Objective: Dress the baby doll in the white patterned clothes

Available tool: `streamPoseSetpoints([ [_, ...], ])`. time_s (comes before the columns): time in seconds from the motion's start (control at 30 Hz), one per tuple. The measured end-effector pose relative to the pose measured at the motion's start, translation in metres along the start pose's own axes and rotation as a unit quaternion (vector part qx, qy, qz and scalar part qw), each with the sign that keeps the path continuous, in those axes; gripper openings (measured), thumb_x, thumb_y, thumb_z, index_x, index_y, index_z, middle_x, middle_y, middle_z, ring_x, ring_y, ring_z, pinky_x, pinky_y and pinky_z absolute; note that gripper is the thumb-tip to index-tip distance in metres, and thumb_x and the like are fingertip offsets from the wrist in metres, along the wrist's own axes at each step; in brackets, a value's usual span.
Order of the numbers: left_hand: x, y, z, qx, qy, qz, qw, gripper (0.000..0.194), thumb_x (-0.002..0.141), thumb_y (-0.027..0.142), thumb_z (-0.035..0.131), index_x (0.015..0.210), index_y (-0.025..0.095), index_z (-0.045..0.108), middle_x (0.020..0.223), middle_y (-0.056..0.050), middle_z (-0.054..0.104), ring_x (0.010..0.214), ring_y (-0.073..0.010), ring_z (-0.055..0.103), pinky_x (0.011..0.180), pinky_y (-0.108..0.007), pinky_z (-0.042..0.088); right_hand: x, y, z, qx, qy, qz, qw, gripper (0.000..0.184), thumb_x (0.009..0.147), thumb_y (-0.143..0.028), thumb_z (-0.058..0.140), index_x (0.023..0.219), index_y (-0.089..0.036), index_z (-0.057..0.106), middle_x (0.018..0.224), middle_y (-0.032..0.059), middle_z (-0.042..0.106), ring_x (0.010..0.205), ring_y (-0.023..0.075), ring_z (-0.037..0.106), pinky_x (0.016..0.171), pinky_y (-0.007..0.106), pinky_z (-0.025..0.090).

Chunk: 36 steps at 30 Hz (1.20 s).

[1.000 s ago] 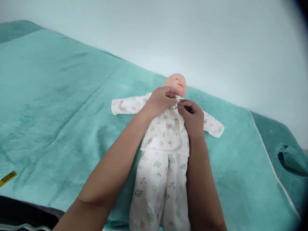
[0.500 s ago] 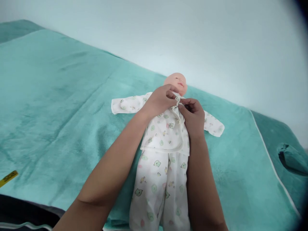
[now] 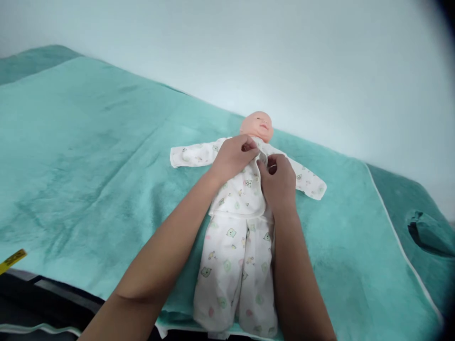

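Observation:
A baby doll [image 3: 256, 124] lies face up, its arms spread out to both sides. It wears a white baby shirt [image 3: 236, 195] with a green animal print and matching pants [image 3: 222, 265]. At the upper chest, my left hand [image 3: 236, 156] pinches one front edge of the shirt. Just across from it, my right hand [image 3: 280, 179] pinches the other side of the opening with thumb and forefinger. The fabric between my fingertips is slightly lifted. Whether a fastener sits in either pinch is hidden by the fingers.
A teal plush cover [image 3: 106, 156] spreads under the doll, with a pale wall [image 3: 249, 52] behind. On the right, the padded end has a dark hole [image 3: 430, 234]. A yellow strip [image 3: 13, 260] shows at the left edge, above a dark area.
Both hands have shifted a little down the shirt front from the collar. The button visible near the neck between my fingers is now out of sight. The view has moved slightly.

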State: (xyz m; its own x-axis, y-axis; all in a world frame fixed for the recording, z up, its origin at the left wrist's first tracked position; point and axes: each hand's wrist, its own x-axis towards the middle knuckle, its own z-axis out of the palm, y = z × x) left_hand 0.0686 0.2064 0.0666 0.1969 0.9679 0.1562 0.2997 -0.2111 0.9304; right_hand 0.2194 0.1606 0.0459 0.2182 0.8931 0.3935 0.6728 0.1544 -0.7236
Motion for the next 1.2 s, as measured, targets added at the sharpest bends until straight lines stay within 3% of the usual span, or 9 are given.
streamPoseSetpoints([
  [0.13,-0.015,0.002,-0.01,-0.003,-0.077,0.027,0.997,0.018,0.085,0.032,0.059,0.087,0.02,0.071,0.081,-0.001,0.064,0.075,-0.0139,0.056,0.068,-0.027,0.043,-0.005,0.005,-0.006,0.053,-0.023,0.028,0.998,0.018,0.088,-0.039,0.063,0.083,-0.022,0.066,0.077,0.0004,0.066,0.07,0.0161,0.055,0.071,0.031,0.046],
  [0.33,-0.013,0.0,-0.001,0.043,-0.07,0.049,0.995,0.012,0.082,0.029,0.061,0.082,0.02,0.069,0.082,-0.001,0.066,0.075,-0.0138,0.057,0.067,-0.027,0.042,0.001,0.015,-0.003,0.189,-0.004,0.073,0.979,0.016,0.081,-0.035,0.071,0.085,-0.02,0.073,0.083,-0.0001,0.07,0.08,0.0159,0.061,0.077,0.029,0.049],
  [0.53,-0.01,0.005,-0.002,-0.006,-0.071,0.047,0.996,0.015,0.085,0.026,0.056,0.083,0.018,0.069,0.084,-0.001,0.068,0.076,-0.0128,0.058,0.069,-0.027,0.043,0.0,0.02,0.0,0.298,-0.003,0.121,0.947,0.021,0.076,-0.039,0.077,0.085,-0.02,0.074,0.077,-0.0013,0.067,0.07,0.0128,0.057,0.067,0.027,0.047],
  [0.77,-0.002,0.015,-0.002,0.013,-0.096,0.026,0.995,0.015,0.083,0.027,0.059,0.078,0.017,0.069,0.08,0.0,0.069,0.072,-0.0119,0.057,0.065,-0.026,0.04,0.002,0.022,0.0,0.319,-0.026,0.128,0.939,0.021,0.078,-0.04,0.077,0.083,-0.02,0.071,0.071,-0.0024,0.062,0.064,0.0111,0.055,0.063,0.025,0.047],
  [0.97,-0.004,0.018,-0.005,0.032,-0.102,0.004,0.994,0.014,0.081,0.027,0.058,0.074,0.018,0.067,0.077,0.0,0.065,0.068,-0.0117,0.053,0.06,-0.026,0.037,0.003,0.026,0.0,0.314,-0.06,0.078,0.944,0.027,0.073,-0.036,0.081,0.094,-0.023,0.07,0.086,-0.0004,0.065,0.075,0.0127,0.058,0.069,0.026,0.049],
  [1.2,-0.003,0.013,-0.003,0.02,-0.094,0.016,0.995,0.014,0.083,0.027,0.058,0.079,0.018,0.068,0.082,-0.001,0.068,0.073,-0.0121,0.057,0.065,-0.026,0.04,0.004,0.034,0.002,0.38,-0.052,0.115,0.916,0.027,0.072,-0.034,0.082,0.094,-0.024,0.072,0.083,-0.001,0.066,0.072,0.0126,0.06,0.069,0.026,0.051],
])
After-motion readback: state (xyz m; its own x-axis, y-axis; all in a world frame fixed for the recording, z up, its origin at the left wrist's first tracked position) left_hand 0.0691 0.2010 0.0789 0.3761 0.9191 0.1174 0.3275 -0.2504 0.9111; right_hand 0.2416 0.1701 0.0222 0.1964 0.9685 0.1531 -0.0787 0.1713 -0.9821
